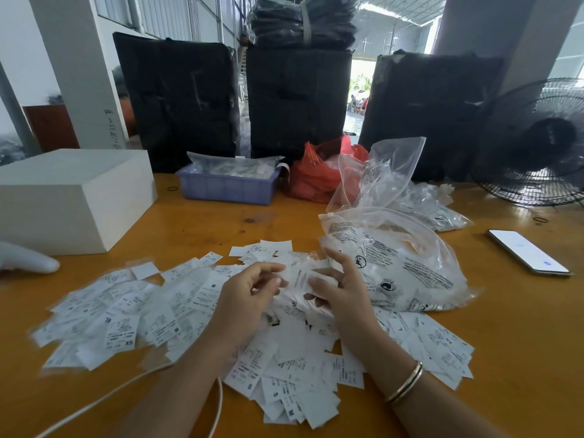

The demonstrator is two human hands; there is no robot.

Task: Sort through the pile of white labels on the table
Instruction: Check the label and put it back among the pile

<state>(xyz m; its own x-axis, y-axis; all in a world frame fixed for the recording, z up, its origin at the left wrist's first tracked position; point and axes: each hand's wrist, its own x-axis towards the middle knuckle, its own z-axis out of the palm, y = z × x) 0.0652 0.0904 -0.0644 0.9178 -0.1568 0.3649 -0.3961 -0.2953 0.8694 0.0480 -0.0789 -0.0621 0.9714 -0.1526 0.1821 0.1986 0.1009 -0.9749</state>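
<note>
A wide pile of white labels [132, 320] printed with sizes such as XS, S and M spreads over the orange wooden table [521, 343]. Both hands hover over the pile's middle. My left hand [249, 292] and my right hand [338, 289] pinch a small bunch of white labels [298, 278] between their fingertips, held just above the heap. A gold bangle sits on my right wrist.
A clear printed plastic bag [407, 263] lies right of the hands, more bags behind it. A phone [529, 251] lies at the right, a white box [69, 197] at the left, a lilac tray [227, 186], a red bag [316, 175] and a fan [537, 143] behind. A white cable [218, 403] runs underneath.
</note>
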